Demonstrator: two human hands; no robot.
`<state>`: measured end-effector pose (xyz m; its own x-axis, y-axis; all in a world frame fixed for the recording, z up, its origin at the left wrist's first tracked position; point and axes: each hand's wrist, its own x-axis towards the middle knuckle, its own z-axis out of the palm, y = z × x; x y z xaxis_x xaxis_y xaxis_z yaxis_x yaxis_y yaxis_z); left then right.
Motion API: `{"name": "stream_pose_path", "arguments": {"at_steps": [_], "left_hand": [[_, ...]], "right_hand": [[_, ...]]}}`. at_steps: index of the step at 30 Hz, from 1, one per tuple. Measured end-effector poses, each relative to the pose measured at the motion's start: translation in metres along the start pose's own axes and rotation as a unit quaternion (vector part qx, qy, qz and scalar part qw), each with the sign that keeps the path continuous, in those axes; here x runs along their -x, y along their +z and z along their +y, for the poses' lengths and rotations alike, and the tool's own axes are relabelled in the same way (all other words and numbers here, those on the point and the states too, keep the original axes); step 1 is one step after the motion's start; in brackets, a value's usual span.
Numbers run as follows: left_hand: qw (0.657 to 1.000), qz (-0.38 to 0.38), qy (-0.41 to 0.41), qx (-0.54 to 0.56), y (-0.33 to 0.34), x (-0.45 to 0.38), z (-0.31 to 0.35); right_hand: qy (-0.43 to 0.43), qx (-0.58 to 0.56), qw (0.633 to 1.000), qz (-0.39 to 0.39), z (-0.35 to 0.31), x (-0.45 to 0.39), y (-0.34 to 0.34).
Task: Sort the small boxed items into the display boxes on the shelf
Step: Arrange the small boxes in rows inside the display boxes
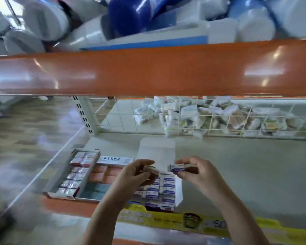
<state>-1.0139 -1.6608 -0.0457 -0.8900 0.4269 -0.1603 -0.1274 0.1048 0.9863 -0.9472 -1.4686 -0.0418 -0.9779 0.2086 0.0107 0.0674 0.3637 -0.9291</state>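
My left hand [135, 174] grips a small boxed item [151, 170] above the shelf. My right hand [193, 169] pinches another small box with a purple label [177, 168]. Under both hands stands a white display box [179, 193] with its lid flap up, holding rows of purple-labelled small boxes [166, 188]. To its left a second display box [50, 189] holds rows of red and silver small boxes [77, 171]. Between them lies a tray with pink and teal compartments [102, 174].
An orange shelf beam [148, 71] crosses overhead, with white and blue tubs above it. A wire grid [184, 117] at the shelf's back fronts a heap of white packets [210, 115]. Grey shelf surface [245, 165] lies to the right. A yellow label strip [184, 220] runs along the front edge.
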Motion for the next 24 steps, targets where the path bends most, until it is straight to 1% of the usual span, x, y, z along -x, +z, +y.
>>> {"name": "stream_pose_path", "arguments": {"at_steps": [3, 5, 8, 11, 14, 20, 24], "left_hand": [[0.999, -0.019, -0.002, -0.027, -0.017, 0.004, 0.001], [0.996, -0.026, 0.011, -0.080, -0.026, 0.003, 0.000], [0.987, -0.056, 0.025, -0.148, -0.037, 0.000, -0.001], [0.975, -0.081, 0.042, -0.202, -0.045, -0.003, -0.002], [0.967, -0.093, 0.059, -0.231, -0.050, -0.008, -0.004], [0.973, -0.116, 0.038, -0.196, -0.058, -0.015, -0.006], [0.958, -0.158, 0.045, -0.233, -0.062, -0.016, -0.007]], "right_hand": [[-0.019, 0.075, 0.997, 0.009, -0.003, 0.002, 0.017], [-0.031, 0.142, 0.989, 0.015, -0.003, 0.006, 0.027], [-0.043, 0.262, 0.964, 0.008, 0.000, 0.012, 0.037], [-0.039, 0.331, 0.943, -0.009, 0.004, 0.017, 0.044], [-0.033, 0.366, 0.930, -0.017, 0.003, 0.021, 0.051], [-0.031, 0.398, 0.917, -0.003, 0.006, 0.023, 0.061], [-0.021, 0.421, 0.907, 0.008, 0.010, 0.022, 0.064]]}}
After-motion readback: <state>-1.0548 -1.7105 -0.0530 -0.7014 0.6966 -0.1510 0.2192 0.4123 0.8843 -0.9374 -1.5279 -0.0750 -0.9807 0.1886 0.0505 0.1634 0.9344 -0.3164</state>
